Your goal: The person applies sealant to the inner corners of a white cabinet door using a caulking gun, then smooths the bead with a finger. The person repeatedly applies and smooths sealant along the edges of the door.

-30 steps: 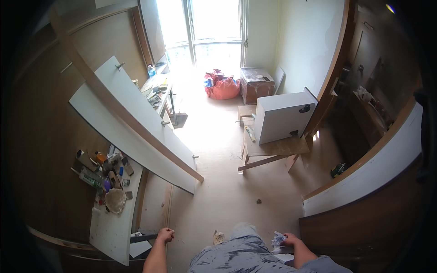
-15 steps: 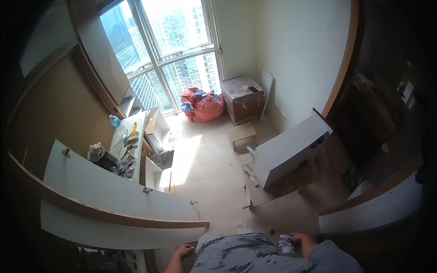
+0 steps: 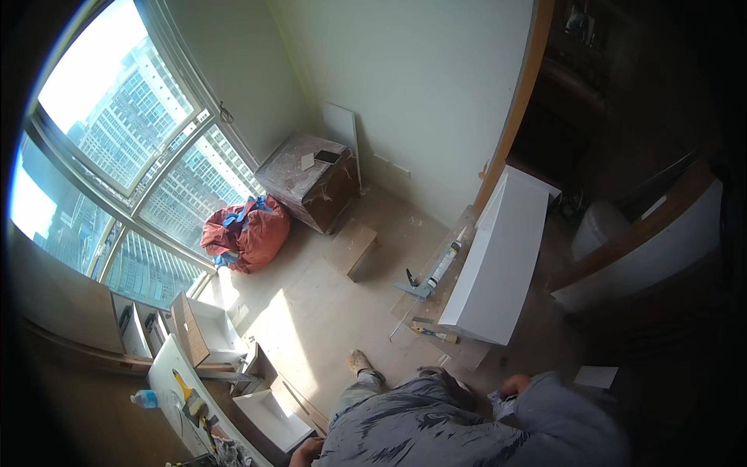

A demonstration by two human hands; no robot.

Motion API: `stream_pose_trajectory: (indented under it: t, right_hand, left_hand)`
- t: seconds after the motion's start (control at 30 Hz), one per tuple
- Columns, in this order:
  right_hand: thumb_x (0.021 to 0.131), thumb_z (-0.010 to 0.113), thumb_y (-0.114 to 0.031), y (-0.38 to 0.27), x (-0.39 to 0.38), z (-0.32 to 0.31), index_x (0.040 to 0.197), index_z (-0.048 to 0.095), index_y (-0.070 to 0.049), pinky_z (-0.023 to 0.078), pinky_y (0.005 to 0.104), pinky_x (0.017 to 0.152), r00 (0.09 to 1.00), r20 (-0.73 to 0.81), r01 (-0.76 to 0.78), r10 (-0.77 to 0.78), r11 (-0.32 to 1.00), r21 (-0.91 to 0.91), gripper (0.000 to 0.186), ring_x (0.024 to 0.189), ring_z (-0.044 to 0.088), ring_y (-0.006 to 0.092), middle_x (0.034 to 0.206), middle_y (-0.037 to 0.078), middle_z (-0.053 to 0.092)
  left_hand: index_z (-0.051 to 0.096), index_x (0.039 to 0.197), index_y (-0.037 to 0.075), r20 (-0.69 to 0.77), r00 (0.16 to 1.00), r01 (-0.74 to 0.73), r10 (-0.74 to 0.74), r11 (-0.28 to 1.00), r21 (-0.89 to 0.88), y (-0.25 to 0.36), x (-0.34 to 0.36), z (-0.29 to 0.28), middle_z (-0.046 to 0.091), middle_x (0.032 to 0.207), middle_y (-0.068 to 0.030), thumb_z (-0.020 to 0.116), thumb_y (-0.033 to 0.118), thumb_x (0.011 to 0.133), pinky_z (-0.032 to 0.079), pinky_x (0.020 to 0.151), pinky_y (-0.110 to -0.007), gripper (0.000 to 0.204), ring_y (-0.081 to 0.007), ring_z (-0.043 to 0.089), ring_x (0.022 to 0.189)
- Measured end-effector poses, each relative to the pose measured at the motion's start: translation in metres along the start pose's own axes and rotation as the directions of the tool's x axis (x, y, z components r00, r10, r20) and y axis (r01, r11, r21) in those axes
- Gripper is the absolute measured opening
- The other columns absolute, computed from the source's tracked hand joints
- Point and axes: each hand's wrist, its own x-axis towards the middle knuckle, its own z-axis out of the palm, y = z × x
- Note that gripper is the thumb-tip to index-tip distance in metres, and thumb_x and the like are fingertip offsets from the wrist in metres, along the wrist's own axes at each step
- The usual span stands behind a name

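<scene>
My right hand (image 3: 515, 384) is closed around a crumpled white wad (image 3: 502, 405), cloth or paper, at my right side. Low beside my body, my left hand (image 3: 306, 450) shows only in part and its fingers are hidden. Ahead of my right hand lies a long white cabinet piece (image 3: 498, 261) on the floor. Along its left side rests a caulking gun (image 3: 437, 274) with a white tube in it. A flat brush (image 3: 434, 334) lies on the boards by its near end. My shoe (image 3: 359, 361) stands on the dusty floor.
On the left, a white panel (image 3: 167, 370) carries a yellow-handled brush (image 3: 189, 395) and a water bottle (image 3: 145, 399), with open drawers (image 3: 216, 327) beside it. Towards the window are a red bag (image 3: 253, 237), a plastic-wrapped cabinet (image 3: 299, 175) with a phone (image 3: 327, 157), and a low wooden stool (image 3: 354, 247).
My view has turned to the right and moved forward, bringing the caulking gun into plain sight. The crumpled wad stays in my right hand; my left hand is now mostly hidden by my body.
</scene>
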Motion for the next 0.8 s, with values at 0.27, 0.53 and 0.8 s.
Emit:
stream_pose_trajectory:
  t: [0.27,0.53,0.8]
  right_hand:
    - [0.088,0.074,-0.041,-0.163,0.003,0.064,0.132,0.071,-0.008,0.051,0.0437,0.103,0.982,-0.136,0.172,-0.129,0.912,0.372,0.055,0.12,0.068,0.0318,0.135,0.013,0.07]
    - [0.081,0.075,-0.034,-0.269,0.026,0.061,0.116,0.078,-0.009,0.055,0.0468,0.093,0.935,-0.348,0.302,-0.069,0.669,0.679,0.044,0.107,0.073,0.0356,0.119,0.017,0.074]
    - [0.073,0.076,-0.028,-0.401,0.014,0.054,0.102,0.083,-0.009,0.058,0.049,0.081,0.661,-0.579,0.393,0.478,0.437,0.809,0.036,0.093,0.076,0.0369,0.103,0.02,0.078]
  left_hand:
    - [0.073,0.117,0.005,-0.204,0.949,-0.134,0.243,0.89,0.436,0.432,0.046,-0.293,0.077,0.095,-0.0138,0.062,0.026,0.102,0.063,0.071,-0.04,0.028,-0.022,0.07,0.074]
    - [0.069,0.096,0.002,0.306,0.821,-0.567,0.482,0.755,0.331,0.629,0.122,-0.167,0.063,0.076,-0.003,0.072,0.027,0.099,0.059,0.07,-0.035,0.025,-0.0141,0.061,0.065]
    - [0.077,0.096,-0.002,0.437,0.882,-0.451,-0.175,-0.048,0.891,0.684,0.252,-0.019,0.075,0.085,-0.0091,0.079,0.022,0.096,0.062,0.08,-0.037,0.024,-0.0193,0.069,0.075]
